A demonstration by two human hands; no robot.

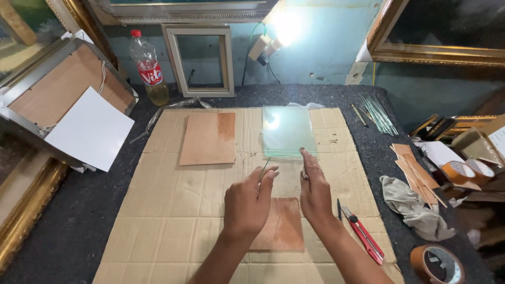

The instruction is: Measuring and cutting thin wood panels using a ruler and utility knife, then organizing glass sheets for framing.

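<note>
Glass strip [264,168], thin and narrow, is pinched upright between the thumb and fingers of our left hand [247,202], just this side of the stack of glass panes [288,131] on the cardboard sheet [173,210]. Our right hand [314,192] is closed beside it; we cannot tell what it grips.

Measured from that stack: nearest us, under our wrists, lies a small brown board [284,229], with a red cutter [363,236] to its right. A larger brown board [208,138] lies left of the stack. Right of it, more cut glass strips [377,113] rest on the bench [79,221], so we judge some trimming done and the stack not yet framed.

Behind and left of the stack stands a plastic bottle [150,68], roughly a quarter full of yellowish liquid, beside an empty picture frame [200,60].
</note>
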